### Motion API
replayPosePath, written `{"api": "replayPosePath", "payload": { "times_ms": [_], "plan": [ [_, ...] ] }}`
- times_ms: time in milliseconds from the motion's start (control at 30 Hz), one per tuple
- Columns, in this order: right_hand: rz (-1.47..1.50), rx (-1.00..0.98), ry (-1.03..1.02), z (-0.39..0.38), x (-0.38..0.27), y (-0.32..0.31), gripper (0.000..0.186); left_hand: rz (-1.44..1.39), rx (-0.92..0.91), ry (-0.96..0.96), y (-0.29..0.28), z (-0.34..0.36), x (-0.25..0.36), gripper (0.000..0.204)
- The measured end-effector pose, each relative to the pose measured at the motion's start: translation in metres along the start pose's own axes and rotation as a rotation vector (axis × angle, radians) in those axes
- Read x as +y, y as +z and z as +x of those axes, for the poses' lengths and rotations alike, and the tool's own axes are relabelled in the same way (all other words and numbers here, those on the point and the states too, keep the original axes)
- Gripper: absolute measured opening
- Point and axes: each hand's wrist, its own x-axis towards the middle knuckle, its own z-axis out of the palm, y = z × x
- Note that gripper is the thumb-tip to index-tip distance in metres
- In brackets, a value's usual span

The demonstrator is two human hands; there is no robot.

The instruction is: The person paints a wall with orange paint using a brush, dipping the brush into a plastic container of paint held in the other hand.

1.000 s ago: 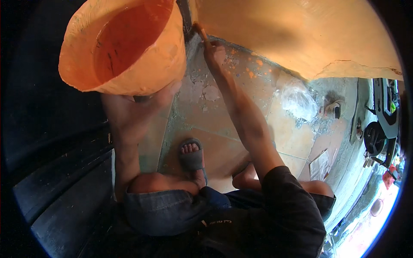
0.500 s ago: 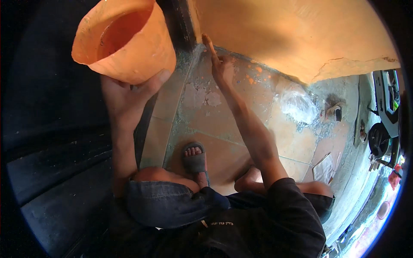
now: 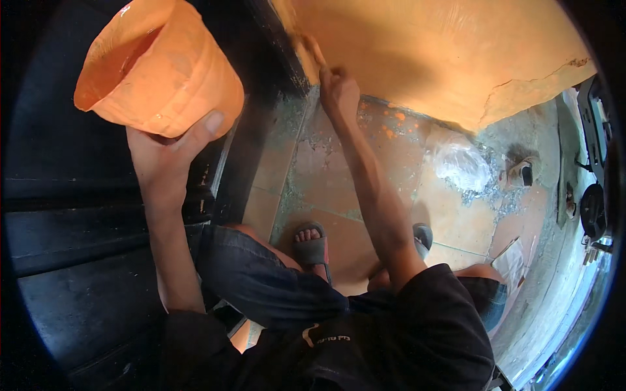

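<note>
My left hand (image 3: 166, 153) grips an orange-smeared paint bucket (image 3: 173, 88) from below, with the thumb up its side. The bucket is raised and tilted, and darker orange liquid shows inside. My right hand (image 3: 340, 94) is closed on what looks like a paintbrush (image 3: 314, 51), coated in orange and mostly hidden by the fingers. Its far end meets the orange wall (image 3: 417, 45), right beside the dark frame (image 3: 277, 39) at the wall's left edge.
Orange drops spot the tiled floor (image 3: 326, 225) below the wall. Crumpled clear plastic (image 3: 460, 163) lies to the right, near a small pale cup-like object (image 3: 521, 174). Dark panels (image 3: 85, 241) fill the left. My sandalled foot (image 3: 312, 246) rests between.
The bucket and my left hand have shifted left. My right hand has moved up along the wall's edge beside the dark frame, and the whole view has shifted a little.
</note>
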Motion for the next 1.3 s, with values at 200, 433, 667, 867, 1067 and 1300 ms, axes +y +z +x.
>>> {"api": "replayPosePath", "payload": {
  "times_ms": [200,433,667,867,1067,1300],
  "plan": [
    [-0.026,0.007,0.200,-0.011,0.032,0.034,0.041,0.010,0.069,-0.076,0.006,0.001,0.034,0.066],
    [-0.037,0.001,0.050,0.028,-0.013,0.017,0.037,-0.094,0.133,0.048,0.033,-0.003,0.029,0.067],
    [0.027,0.064,-0.024,-0.030,0.017,-0.003,0.032,-0.061,0.224,0.093,0.029,-0.008,0.021,0.065],
    [-0.155,0.097,-0.165,-0.023,0.027,-0.018,0.026,-0.139,0.151,0.027,0.023,-0.009,0.017,0.067],
    [-0.175,0.029,-0.196,0.021,0.004,-0.024,0.029,-0.273,0.201,0.061,0.033,-0.006,0.011,0.067],
    [-0.292,0.107,-0.162,0.023,0.013,-0.044,0.031,-0.245,0.047,0.096,0.033,-0.009,0.004,0.070]
  ]
}}
